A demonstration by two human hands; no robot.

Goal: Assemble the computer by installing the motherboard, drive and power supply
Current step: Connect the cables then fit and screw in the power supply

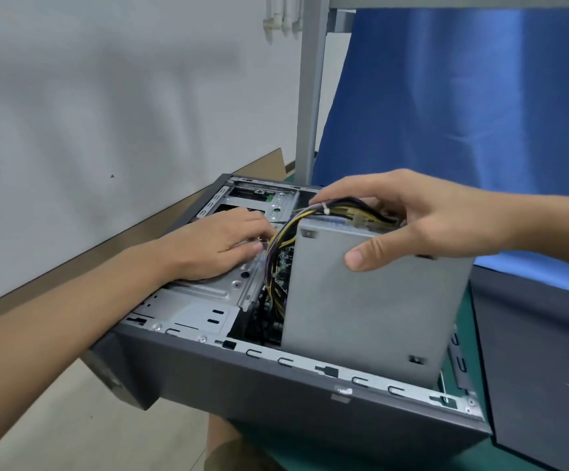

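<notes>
A dark grey computer case (pixel 276 385) lies on its side with its open side up. A grey metal power supply (pixel 371 307) stands tilted inside its right end. My right hand (pixel 412 219) grips the top of the power supply, thumb on its near face, fingers over its yellow, black and purple cable bundle (pixel 283 232). My left hand (pixel 222 243) rests on the silver drive cage (pixel 208 294), fingertips touching the cables. A strip of green motherboard (pixel 281 263) shows between the cage and the power supply.
A white wall and a brown cardboard sheet (pixel 242 171) lie behind the case. A grey metal post (pixel 310 96) and a blue curtain (pixel 463 113) stand at the back right. A dark flat panel (pixel 541 368) lies on the green bench surface (pixel 463 317) at right.
</notes>
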